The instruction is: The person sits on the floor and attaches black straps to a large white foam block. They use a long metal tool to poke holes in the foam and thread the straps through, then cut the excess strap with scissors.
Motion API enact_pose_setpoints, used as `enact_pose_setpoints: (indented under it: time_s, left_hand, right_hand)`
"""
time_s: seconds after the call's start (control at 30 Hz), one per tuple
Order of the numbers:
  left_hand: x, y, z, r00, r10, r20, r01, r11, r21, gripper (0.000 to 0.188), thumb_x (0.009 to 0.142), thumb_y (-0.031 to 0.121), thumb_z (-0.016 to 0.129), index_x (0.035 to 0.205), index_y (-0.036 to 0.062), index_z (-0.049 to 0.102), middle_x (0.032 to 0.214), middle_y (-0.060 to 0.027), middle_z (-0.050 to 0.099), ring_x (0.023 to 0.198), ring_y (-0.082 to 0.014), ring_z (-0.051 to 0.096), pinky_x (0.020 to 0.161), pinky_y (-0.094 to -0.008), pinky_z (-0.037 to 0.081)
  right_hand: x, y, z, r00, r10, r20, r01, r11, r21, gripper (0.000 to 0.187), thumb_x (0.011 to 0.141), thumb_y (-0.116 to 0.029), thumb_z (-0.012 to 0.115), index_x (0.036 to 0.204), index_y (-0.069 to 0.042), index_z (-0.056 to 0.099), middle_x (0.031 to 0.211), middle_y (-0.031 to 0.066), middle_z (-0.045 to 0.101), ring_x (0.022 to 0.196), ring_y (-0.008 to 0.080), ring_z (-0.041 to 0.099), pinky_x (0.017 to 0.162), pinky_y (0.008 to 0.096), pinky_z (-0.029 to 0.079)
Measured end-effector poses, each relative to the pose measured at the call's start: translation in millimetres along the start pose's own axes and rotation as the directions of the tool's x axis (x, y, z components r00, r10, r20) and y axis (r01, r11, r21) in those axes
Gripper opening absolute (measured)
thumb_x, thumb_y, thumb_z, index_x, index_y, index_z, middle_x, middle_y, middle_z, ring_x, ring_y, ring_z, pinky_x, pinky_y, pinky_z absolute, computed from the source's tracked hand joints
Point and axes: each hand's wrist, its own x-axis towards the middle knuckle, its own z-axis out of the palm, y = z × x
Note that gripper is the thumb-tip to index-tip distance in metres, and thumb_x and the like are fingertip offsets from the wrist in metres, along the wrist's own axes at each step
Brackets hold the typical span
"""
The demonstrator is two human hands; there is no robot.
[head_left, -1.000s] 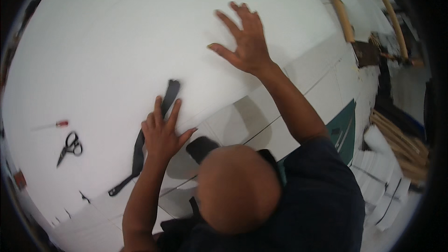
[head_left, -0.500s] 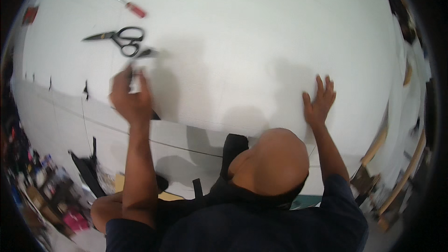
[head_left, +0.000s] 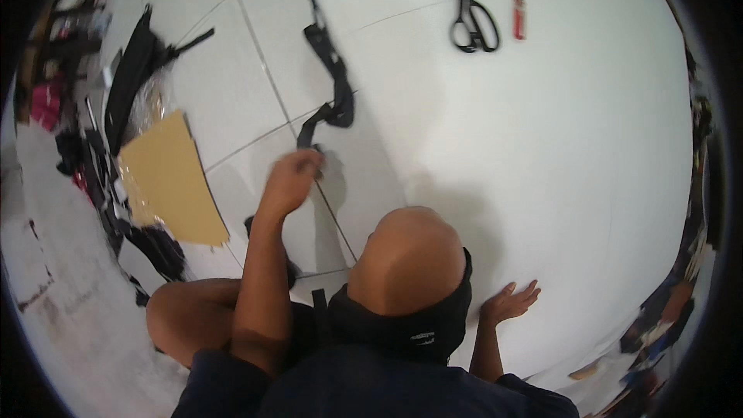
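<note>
My left hand (head_left: 290, 183) is closed round one end of a black strap (head_left: 340, 97) above the tiled floor. The strap runs away from my fingers in a bent, twisted line, with thinner tails at its far end. My right hand (head_left: 511, 303) rests on the white sheet (head_left: 573, 162), palm down with fingers stretched, holding nothing. Farther off on that sheet lie black-handled scissors (head_left: 474, 25) and a screwdriver (head_left: 519, 19) with a red handle.
To the left, a yellow-brown flat board (head_left: 174, 178) lies beside crumpled clear plastic and a black padded strap (head_left: 131, 85). Mixed clutter lines the far left edge and the right rim. My bent knee (head_left: 406, 263) stands between my arms.
The view has turned left. My left hand has left the scissors' side and now has the black strap over the tiles. My right hand still lies on the white sheet, nearer my body.
</note>
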Motion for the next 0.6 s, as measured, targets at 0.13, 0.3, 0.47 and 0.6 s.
enact_pose_setpoints:
  time_s: [0.13,0.3,0.47,0.6]
  left_hand:
    - [-20,5,43,0.845,-0.233,0.481,-0.057,0.856,0.514,0.034,0.086,0.033,0.059,0.101,0.0051,0.071,0.102,-0.0170,0.070,0.094,-0.0345,0.066,0.086,-0.0426,0.050]
    - [-8,28,24,0.746,0.215,0.630,-0.169,0.977,-0.133,0.026,0.087,0.025,0.061,0.102,0.0054,0.068,0.093,-0.0110,0.070,0.088,-0.0234,0.067,0.084,-0.0372,0.051]
    - [7,42,-4,0.745,0.585,0.321,-0.366,0.760,-0.537,0.026,0.093,0.008,0.053,0.117,0.0061,0.061,0.097,-0.0072,0.067,0.089,-0.0152,0.064,0.077,-0.0299,0.051]
    - [9,34,-8,0.920,0.383,0.083,-0.281,0.793,-0.541,0.026,0.092,0.007,0.053,0.117,0.0076,0.061,0.104,-0.0074,0.066,0.085,-0.0114,0.060,0.067,-0.0241,0.048]
  right_hand:
    - [2,0,1,1.000,-0.012,0.009,0.012,1.000,-0.026,0.070,0.101,-0.056,0.031,0.149,-0.005,0.034,0.153,0.0275,0.029,0.142,0.0443,0.026,0.111,0.0594,0.021]
    - [4,-1,3,0.997,0.073,0.007,-0.073,0.997,0.017,0.069,0.101,-0.055,0.033,0.149,-0.006,0.036,0.154,0.0263,0.029,0.143,0.0423,0.026,0.112,0.0579,0.022]
    - [5,2,6,0.998,0.035,-0.060,-0.032,0.997,0.066,0.059,0.101,-0.040,0.047,0.147,-0.005,0.040,0.153,0.0237,0.034,0.144,0.0391,0.026,0.116,0.0530,0.020]
    - [5,-15,1,0.995,0.044,-0.092,-0.046,0.999,-0.026,0.056,0.101,-0.037,0.047,0.149,-0.010,0.038,0.153,0.0231,0.034,0.143,0.0383,0.029,0.116,0.0518,0.022]
